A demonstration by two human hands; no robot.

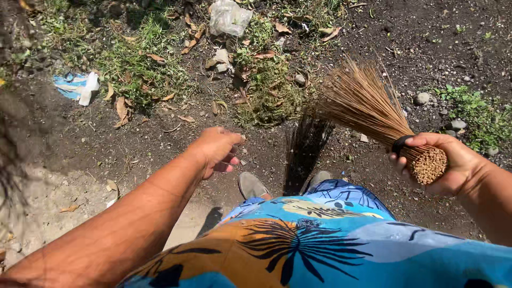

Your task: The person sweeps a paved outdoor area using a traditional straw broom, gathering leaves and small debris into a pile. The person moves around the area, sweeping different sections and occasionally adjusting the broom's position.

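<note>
Right hand (450, 165) clamped round stick broom (368, 109), left hand (216, 151) empty (loosely curled): risks flicking plastic wrapper (229, 17) at twelve o'clock deeper into grass.

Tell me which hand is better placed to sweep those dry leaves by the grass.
Right, probably. The right hand already grips the stick broom at its bound end, bristles fanned toward the dry leaves. The left hand hangs empty over bare soil.

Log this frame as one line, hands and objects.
right hand: grips stick broom | left hand: empty, over soil | ground: dry leaves, plastic litter
</note>
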